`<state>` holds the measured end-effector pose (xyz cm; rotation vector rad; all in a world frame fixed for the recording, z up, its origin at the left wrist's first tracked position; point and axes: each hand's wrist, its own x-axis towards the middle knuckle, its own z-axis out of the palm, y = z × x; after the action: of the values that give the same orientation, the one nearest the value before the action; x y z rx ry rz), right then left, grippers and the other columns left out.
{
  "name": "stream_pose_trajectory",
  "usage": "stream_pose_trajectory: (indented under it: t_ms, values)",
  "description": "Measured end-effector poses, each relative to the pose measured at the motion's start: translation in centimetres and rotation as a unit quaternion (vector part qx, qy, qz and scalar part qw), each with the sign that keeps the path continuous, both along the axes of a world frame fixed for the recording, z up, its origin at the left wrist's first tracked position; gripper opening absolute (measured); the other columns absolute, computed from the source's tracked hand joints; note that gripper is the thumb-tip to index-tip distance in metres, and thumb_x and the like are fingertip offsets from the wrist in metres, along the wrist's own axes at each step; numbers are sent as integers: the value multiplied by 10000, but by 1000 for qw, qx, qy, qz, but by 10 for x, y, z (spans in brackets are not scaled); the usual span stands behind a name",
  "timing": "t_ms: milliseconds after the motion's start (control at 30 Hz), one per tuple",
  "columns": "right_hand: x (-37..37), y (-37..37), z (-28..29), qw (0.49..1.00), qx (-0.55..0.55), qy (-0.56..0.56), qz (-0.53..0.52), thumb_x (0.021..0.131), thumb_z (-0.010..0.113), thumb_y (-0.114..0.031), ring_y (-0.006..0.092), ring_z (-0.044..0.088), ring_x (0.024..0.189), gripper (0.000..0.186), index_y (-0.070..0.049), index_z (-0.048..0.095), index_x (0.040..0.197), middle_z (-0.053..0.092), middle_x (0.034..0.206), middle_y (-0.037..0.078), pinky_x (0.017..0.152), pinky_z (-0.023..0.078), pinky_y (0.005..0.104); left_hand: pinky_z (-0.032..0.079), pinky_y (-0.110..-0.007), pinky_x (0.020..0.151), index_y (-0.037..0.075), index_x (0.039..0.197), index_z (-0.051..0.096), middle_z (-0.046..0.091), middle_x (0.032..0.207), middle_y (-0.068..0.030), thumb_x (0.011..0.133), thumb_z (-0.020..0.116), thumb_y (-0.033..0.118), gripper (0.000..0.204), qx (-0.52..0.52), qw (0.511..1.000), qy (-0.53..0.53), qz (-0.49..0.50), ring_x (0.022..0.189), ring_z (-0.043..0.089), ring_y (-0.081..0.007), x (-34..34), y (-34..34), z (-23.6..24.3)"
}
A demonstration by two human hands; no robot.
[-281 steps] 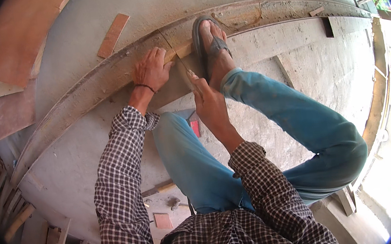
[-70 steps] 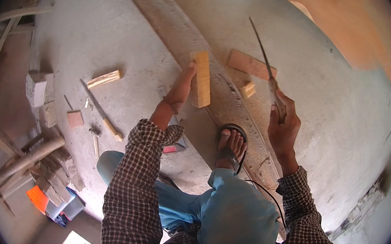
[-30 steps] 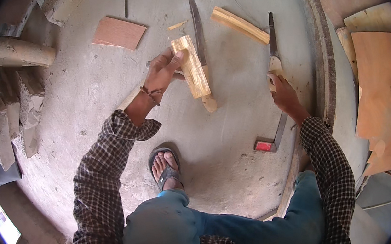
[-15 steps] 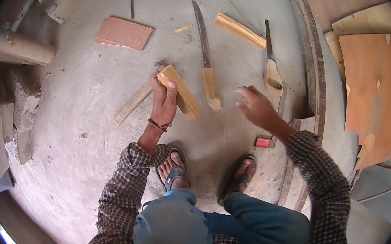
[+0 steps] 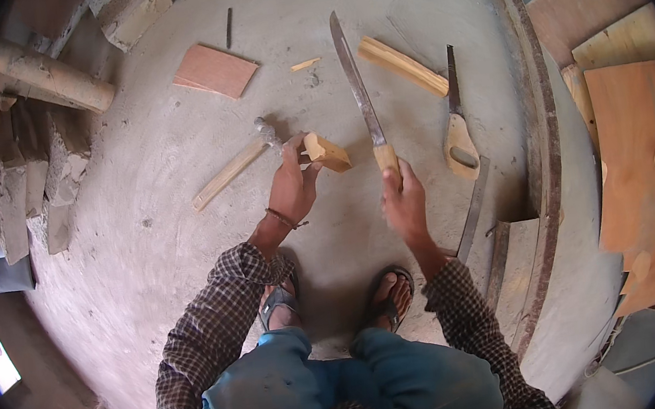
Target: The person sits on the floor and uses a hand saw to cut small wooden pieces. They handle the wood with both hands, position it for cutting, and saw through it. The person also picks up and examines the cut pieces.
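My left hand (image 5: 294, 186) grips a short wooden block (image 5: 328, 153), its fingers behind the block and the thumb on the near side. My right hand (image 5: 405, 202) is wrapped round the wooden handle of a long machete (image 5: 361, 91), whose dark blade points away from me and slightly left. Just beyond my left hand lies a hammer (image 5: 231, 173) with a wooden handle. To the right of the machete, a handsaw (image 5: 458, 121) with a narrow dark blade and wooden grip rests on the floor.
A split wood piece (image 5: 402, 65), thin reddish boards (image 5: 215, 70), a dark metal rod (image 5: 229, 28) and a wood chip (image 5: 305, 64) lie on the concrete floor. A metal rail (image 5: 539, 99) and plywood sheets (image 5: 641, 177) stand right; stone blocks (image 5: 12, 188) are stacked left.
My right hand, empty before, has closed on the machete handle; the blade now tilts left. The wooden block in my left hand has turned, its end now facing right.
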<state>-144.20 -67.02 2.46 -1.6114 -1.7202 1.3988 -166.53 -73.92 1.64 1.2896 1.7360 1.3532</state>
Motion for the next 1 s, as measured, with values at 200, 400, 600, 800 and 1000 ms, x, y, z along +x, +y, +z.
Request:
stream_pose_trajectory:
  t_ms: [200,400,600,800,1000]
  values:
    - [69,-26,34,992,91,90,-20,993,646,-195,360,731,868,402,13,516,1312,709,992,231,785,563,405,661,-385,800,-17,1407,456,552,1298,-220,936,711,21,537,-18,993,114,2,1060,667,-334,63,37,26]
    - [80,-29,42,994,81,61,48,1003,635,-183,440,724,879,341,-2,536,1274,717,956,239,765,567,450,657,-374,793,-27,1365,471,528,1220,-198,908,721,-18,521,-1,990,137,-14,1005,669,-311,84,40,27]
    - [48,-40,41,989,124,34,77,1016,615,-179,455,713,868,308,-12,541,1265,710,930,234,729,552,478,656,-365,821,-30,1360,477,534,1220,-195,921,724,16,506,9,993,117,-33,1030,669,-307,58,36,16]
    - [19,-43,28,992,103,29,70,1016,622,-171,411,719,797,313,4,545,1264,696,878,208,711,553,433,640,-388,826,-1,1359,451,528,1227,-197,897,729,-10,539,14,993,111,-37,1021,667,-332,36,31,3]
    - [5,-50,31,988,136,3,72,1016,608,-176,464,706,879,301,-4,539,1253,700,944,248,724,547,476,658,-364,842,-26,1357,474,538,1226,-186,904,746,11,529,9,993,113,-36,1044,674,-297,24,26,-1]
